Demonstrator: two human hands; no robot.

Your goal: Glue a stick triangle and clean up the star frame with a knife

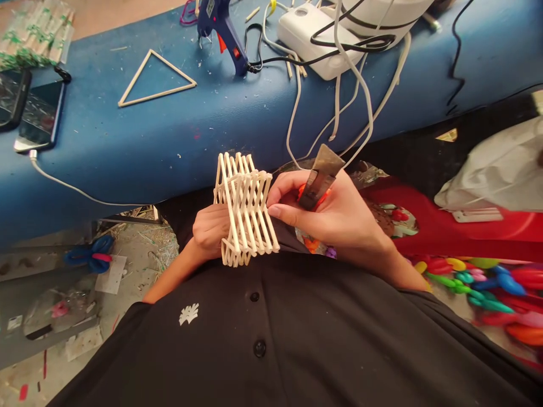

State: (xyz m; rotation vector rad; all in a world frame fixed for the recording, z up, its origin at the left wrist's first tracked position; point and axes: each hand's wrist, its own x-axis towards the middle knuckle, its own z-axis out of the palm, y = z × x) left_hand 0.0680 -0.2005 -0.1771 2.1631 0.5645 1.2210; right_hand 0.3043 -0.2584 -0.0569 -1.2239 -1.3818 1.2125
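Note:
Close in front of my chest is a lattice of wooden sticks, built of several crossed layers that form star-like shapes. My left hand is closed on its left side, with the fingers partly hidden behind the sticks. At the lattice's right edge, the thumb and forefinger of my right hand come together at the stick ends. That same hand also holds a utility knife with a wide metal blade pointing up and an orange part in the palm. A stick triangle lies flat on the blue surface beyond.
On the blue padded table lie a blue glue gun, a white power strip with looping cables, a phone on a charging cord and bagged sticks. Coloured balloons are at lower right, near a red seat.

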